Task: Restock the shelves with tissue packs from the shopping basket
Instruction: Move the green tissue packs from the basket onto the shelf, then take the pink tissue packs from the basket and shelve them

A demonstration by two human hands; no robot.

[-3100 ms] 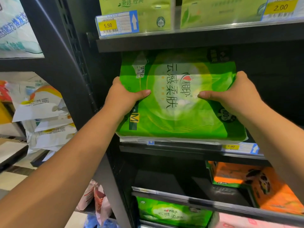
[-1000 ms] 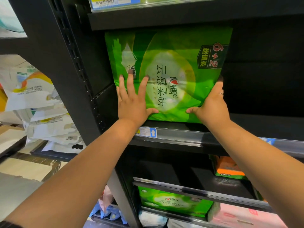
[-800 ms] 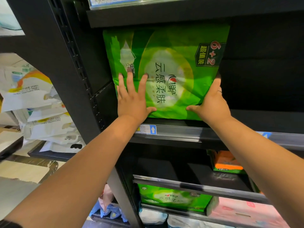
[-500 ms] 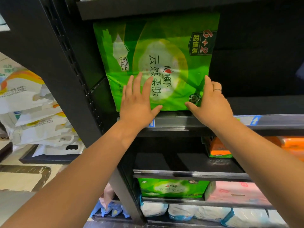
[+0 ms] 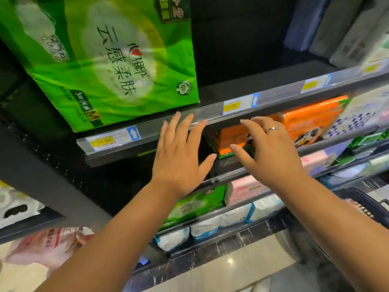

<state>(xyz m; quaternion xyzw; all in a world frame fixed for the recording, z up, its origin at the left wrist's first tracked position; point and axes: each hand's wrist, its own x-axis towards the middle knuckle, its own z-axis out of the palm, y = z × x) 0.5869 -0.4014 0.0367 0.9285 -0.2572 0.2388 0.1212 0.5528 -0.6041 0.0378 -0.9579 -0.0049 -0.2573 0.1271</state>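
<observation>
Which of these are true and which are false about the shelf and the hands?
1. The green tissue pack stands on the shelf. True.
2. The left hand grips the green pack. False: it holds nothing, fingers straight, below the pack.
3. The right hand wears a ring. True.
4. The orange packs sit above the green pack. False: they lie on the shelf below it.
5. The price tag under the green pack reads 17.50. True.

silver ring (image 5: 273, 128) on right grip (image 5: 271, 153)
</observation>
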